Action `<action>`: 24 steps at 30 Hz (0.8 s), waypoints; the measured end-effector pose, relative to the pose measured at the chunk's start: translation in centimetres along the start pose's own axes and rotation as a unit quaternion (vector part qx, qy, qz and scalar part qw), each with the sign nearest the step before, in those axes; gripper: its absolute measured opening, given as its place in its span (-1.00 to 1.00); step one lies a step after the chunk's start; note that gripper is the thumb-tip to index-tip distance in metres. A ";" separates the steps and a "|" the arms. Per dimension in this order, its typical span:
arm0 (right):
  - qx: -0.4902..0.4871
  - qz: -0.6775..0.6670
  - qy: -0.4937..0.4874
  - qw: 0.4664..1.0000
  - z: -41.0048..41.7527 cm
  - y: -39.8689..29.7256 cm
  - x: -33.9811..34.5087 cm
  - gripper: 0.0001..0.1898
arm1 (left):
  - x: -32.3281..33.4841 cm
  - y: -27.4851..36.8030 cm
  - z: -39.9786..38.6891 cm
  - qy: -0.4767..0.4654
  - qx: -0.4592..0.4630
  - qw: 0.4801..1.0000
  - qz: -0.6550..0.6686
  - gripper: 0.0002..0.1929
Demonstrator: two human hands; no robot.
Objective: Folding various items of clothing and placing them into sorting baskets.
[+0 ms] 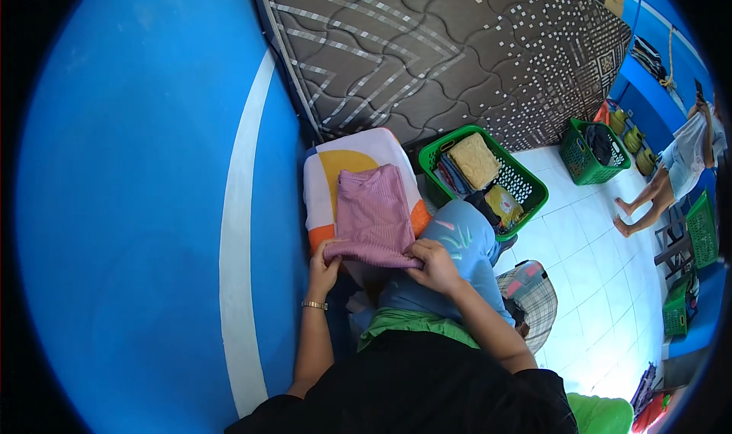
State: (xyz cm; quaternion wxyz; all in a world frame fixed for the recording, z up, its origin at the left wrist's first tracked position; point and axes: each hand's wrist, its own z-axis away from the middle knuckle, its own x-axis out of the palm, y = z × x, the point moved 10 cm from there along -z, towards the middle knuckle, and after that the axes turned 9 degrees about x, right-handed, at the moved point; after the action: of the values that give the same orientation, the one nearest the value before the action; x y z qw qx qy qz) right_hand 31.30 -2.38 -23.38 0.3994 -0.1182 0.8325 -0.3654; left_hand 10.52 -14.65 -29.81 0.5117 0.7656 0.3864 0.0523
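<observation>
A pink ribbed garment (374,205) lies in a flat folded shape on a cushion-like block with a white, yellow and orange cover (321,197). Its near edge is lifted and folded over in a band. My left hand (326,267) pinches the left end of that band, thumb towards me; a gold-coloured bracelet circles the wrist. The band's right end is gripped by my right hand (433,264), above my blue-clad leg. The neckline of the garment points away from me.
A green plastic basket (526,205) with folded cloths stands right of the block. Behind leans a patterned mattress (400,51). A blue wall (143,205) runs along the left. Another green basket (592,168) and a standing person (680,165) are farther right. A plaid item (537,308) lies on the tiles.
</observation>
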 end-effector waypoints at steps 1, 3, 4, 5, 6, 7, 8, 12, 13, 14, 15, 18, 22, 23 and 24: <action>0.001 -0.010 0.002 1.000 -0.1 0.0 -0.2 -0.83 | -0.1 -0.1 -0.1 0.017 -0.024 0.999 0.031 -0.70; 0.012 -0.041 -0.015 0.999 -0.5 0.1 -0.5 -0.83 | -0.2 1.3 -0.6 0.055 -0.007 0.998 0.042 -0.73; 0.022 -0.071 -0.034 0.997 -0.7 0.2 -0.5 -0.84 | -0.6 2.1 -0.7 0.095 0.009 0.994 0.054 -0.75; 0.032 -0.100 -0.053 0.993 -1.0 0.3 -0.4 -0.84 | -1.0 2.8 -0.8 0.135 0.026 0.988 0.067 -0.77; 0.041 -0.129 -0.072 0.988 -1.3 0.5 -0.3 -0.84 | -1.6 3.2 -0.9 0.174 0.043 0.981 0.079 -0.77; 0.050 -0.157 -0.096 0.982 -1.5 0.6 -0.2 -0.83 | -1.7 2.9 -1.1 0.173 0.043 0.981 0.076 -0.77; 0.058 -0.185 -0.120 0.974 -1.8 0.8 0.0 -0.82 | -1.8 2.0 -1.5 0.158 0.022 0.985 0.060 -0.76; 0.193 -0.322 -0.069 0.924 -4.9 6.4 -0.5 -0.86 | -0.8 -1.1 -3.7 0.110 -0.062 0.991 0.045 -0.66; 0.236 -0.366 -0.007 0.900 -5.8 9.4 0.1 -0.84 | 0.0 -1.4 -5.7 0.112 -0.078 0.988 0.075 -0.63; 0.230 -0.365 -0.004 0.902 -6.9 10.9 1.5 -0.84 | 0.7 -2.1 -7.9 0.112 -0.071 0.988 0.075 -0.63; 0.293 -0.374 0.050 0.878 -7.5 13.9 2.4 -0.77 | 2.1 -4.5 -9.5 0.087 -0.140 0.985 0.055 -0.62; 0.340 -0.359 0.095 0.864 -7.1 18.7 4.9 -0.66 | 3.2 -8.9 -9.5 0.057 -0.185 0.981 0.024 -0.58; 0.311 -0.285 0.070 0.904 -5.6 19.0 6.9 -0.57 | 2.8 -9.2 -7.7 0.036 -0.129 0.991 -0.005 -0.52; 0.288 -0.302 0.085 0.905 -6.3 18.8 6.1 -0.56 | 3.0 -8.0 -8.7 0.041 -0.130 0.990 0.024 -0.49; 0.264 -0.318 0.101 0.905 -7.3 18.6 5.1 -0.55 | 3.3 -6.6 -9.8 0.045 -0.130 0.989 0.053 -0.46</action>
State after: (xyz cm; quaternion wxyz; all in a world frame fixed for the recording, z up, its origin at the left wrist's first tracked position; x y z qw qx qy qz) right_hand 24.28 11.98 -36.39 0.1920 -0.2293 0.6598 -0.6894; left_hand 4.59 -4.05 -31.63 0.5858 0.7085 0.3580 0.1635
